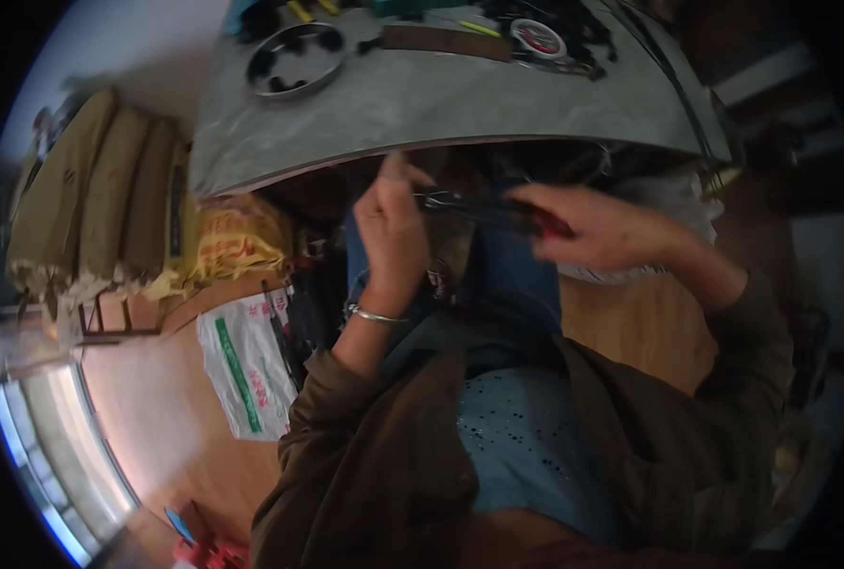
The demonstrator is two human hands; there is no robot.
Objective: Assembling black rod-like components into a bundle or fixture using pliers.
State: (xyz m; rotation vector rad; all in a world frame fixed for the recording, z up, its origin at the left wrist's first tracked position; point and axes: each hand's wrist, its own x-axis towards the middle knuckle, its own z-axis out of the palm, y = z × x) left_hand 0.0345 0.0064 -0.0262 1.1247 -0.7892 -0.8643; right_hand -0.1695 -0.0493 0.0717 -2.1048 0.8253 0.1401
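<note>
My right hand (593,226) is closed around the red handles of a pair of pliers (484,211), held level over my lap. The dark head of the pliers points left toward my left hand (391,223). That hand is raised just below the table's front edge, its fingers curled together close to the jaws. Anything pinched in them is too small and blurred to name. A silvery bracelet (376,315) circles my left wrist.
On the grey-covered table (441,114) stand a round metal tray (296,85) with black pieces, a brown strip (446,42) and a roll of tape (539,39). Large sacks (90,190), a yellow bag (242,237) and a white plastic bag (251,365) are at the left.
</note>
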